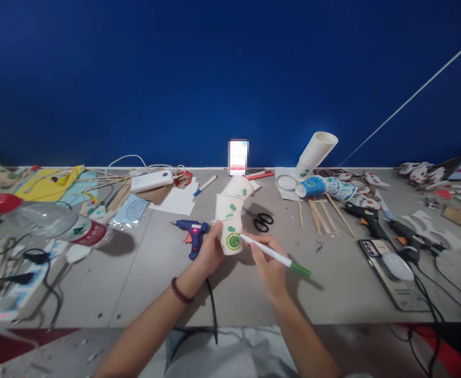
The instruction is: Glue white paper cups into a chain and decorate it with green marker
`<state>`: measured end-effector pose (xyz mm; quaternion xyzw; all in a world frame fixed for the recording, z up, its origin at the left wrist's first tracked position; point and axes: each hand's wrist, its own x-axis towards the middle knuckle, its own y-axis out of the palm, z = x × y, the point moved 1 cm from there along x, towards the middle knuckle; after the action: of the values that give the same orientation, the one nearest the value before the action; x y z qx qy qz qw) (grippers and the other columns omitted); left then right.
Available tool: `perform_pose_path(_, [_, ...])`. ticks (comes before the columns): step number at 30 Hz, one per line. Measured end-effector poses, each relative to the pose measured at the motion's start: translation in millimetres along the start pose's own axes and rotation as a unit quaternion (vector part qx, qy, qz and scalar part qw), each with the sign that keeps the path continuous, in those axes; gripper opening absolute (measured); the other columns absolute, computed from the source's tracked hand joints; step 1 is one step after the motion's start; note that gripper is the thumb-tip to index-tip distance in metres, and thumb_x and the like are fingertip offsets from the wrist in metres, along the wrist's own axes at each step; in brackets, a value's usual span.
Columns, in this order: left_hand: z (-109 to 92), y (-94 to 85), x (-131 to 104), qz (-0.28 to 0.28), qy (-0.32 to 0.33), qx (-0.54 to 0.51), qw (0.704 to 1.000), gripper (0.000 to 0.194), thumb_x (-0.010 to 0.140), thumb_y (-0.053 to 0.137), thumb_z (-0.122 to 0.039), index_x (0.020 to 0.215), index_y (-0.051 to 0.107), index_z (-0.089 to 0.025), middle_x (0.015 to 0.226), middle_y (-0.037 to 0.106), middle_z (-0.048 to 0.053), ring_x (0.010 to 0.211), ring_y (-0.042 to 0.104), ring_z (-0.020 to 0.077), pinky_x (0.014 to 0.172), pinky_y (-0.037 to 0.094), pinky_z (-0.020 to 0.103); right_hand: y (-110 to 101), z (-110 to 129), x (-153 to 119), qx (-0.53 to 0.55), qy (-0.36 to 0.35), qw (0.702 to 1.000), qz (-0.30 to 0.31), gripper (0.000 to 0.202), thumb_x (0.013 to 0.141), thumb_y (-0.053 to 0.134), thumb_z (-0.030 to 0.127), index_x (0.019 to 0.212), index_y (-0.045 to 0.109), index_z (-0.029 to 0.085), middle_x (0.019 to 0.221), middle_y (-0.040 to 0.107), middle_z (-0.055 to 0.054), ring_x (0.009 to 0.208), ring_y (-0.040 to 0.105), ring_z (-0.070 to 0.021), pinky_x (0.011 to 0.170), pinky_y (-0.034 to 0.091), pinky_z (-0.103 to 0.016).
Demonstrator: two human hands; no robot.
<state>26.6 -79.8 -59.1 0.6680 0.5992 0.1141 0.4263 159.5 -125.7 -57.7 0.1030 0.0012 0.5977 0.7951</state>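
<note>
Tabletop [151, 294] of matt grey stretches across the whole view, a thin seam crossing it to the left of the blue glue gun [194, 231] that lies near its middle. Beyond the glue gun, at the table's back edge, rises a plain deep-blue wall [230, 79]; to the gun's far right, a slanting white line [415, 97] runs across it. Just right of the glue gun, a column of white paper cups [229, 210], bent at its top, is raised over the surface. The left hand [211, 252], beside the gun's handle, curls around the lowest cup from the left. Farther right of the gun, the right hand [268, 262] pinches a white marker [271, 252] with a green end; its tip is at the right edge of a green ring drawn on that cup, and whether it touches cannot be told.

Black scissors [261, 220] lie right of the gun, behind the marker. Well right and behind the gun lean a tall stack of white cups [317, 152] and some blue-patterned cups [312, 186]; nearer, at far right, lies a phone [411, 296]. Left of the gun are a clear bottle [57, 218] on its side and, nearer the front edge, a power strip [25, 294]. Behind the gun and slightly left sits a white box [151, 181] with a cable.
</note>
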Motion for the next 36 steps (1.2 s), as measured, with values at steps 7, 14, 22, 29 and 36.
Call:
perform_pose_path(7, [-0.2, 0.6, 0.4, 0.009, 0.006, -0.001, 1.000, 0.046, 0.077, 0.068, -0.049, 0.103, 0.069, -0.011, 0.092, 0.075, 0.014, 0.095, 0.070, 0.0312, 0.092, 0.052, 0.045, -0.2, 1.5, 0.0, -0.006, -0.001, 1.000, 0.003, 0.006, 0.081, 0.065, 0.028, 0.082, 0.065, 0.022, 0.094, 0.079, -0.007, 0.094, 0.075, -0.0243, 0.087, 0.060, -0.040])
perform_pose_path(14, [1.1, -4.4, 1.8, 0.011, -0.006, -0.004, 1.000, 0.047, 0.080, 0.064, -0.049, 0.107, 0.068, -0.011, 0.097, 0.075, 0.015, 0.099, 0.069, 0.0323, 0.095, 0.050, 0.047, -0.1, 3.0, 0.7, 0.017, 0.005, 1.000, 0.007, 0.008, 0.081, 0.063, 0.031, 0.078, 0.060, 0.025, 0.093, 0.080, -0.007, 0.098, 0.074, -0.0262, 0.088, 0.060, -0.043])
perform_pose_path(22, [1.1, -2.4, 1.5, -0.001, 0.000, -0.001, 1.000, 0.048, 0.077, 0.068, -0.051, 0.104, 0.070, -0.012, 0.095, 0.076, 0.013, 0.091, 0.071, 0.0289, 0.091, 0.053, 0.043, 0.4, 3.3, -1.1, 0.008, -0.005, 1.000, 0.008, 0.010, 0.083, 0.065, 0.032, 0.082, 0.063, 0.023, 0.097, 0.079, -0.008, 0.101, 0.073, -0.0260, 0.089, 0.059, -0.043])
perform_pose_path(29, [1.1, -2.7, 1.5, -0.004, 0.002, 0.010, 1.000, 0.048, 0.080, 0.067, -0.048, 0.106, 0.068, -0.009, 0.099, 0.074, 0.016, 0.101, 0.068, 0.0315, 0.096, 0.050, 0.046, 0.9, 3.7, -0.1, -0.019, -0.015, 1.000, 0.001, 0.007, 0.082, 0.066, 0.031, 0.084, 0.067, 0.025, 0.095, 0.079, -0.007, 0.098, 0.074, -0.0256, 0.092, 0.058, -0.045])
perform_pose_path(36, [0.1, -2.3, 0.6, 0.003, 0.000, 0.001, 1.000, 0.048, 0.079, 0.067, -0.049, 0.107, 0.068, -0.010, 0.099, 0.075, 0.016, 0.099, 0.069, 0.0327, 0.095, 0.050, 0.048, 0.7, 4.9, 0.1, 0.026, -0.006, 1.000, 0.009, 0.003, 0.082, 0.065, 0.027, 0.080, 0.064, 0.024, 0.096, 0.079, -0.006, 0.100, 0.074, -0.0273, 0.089, 0.059, -0.046])
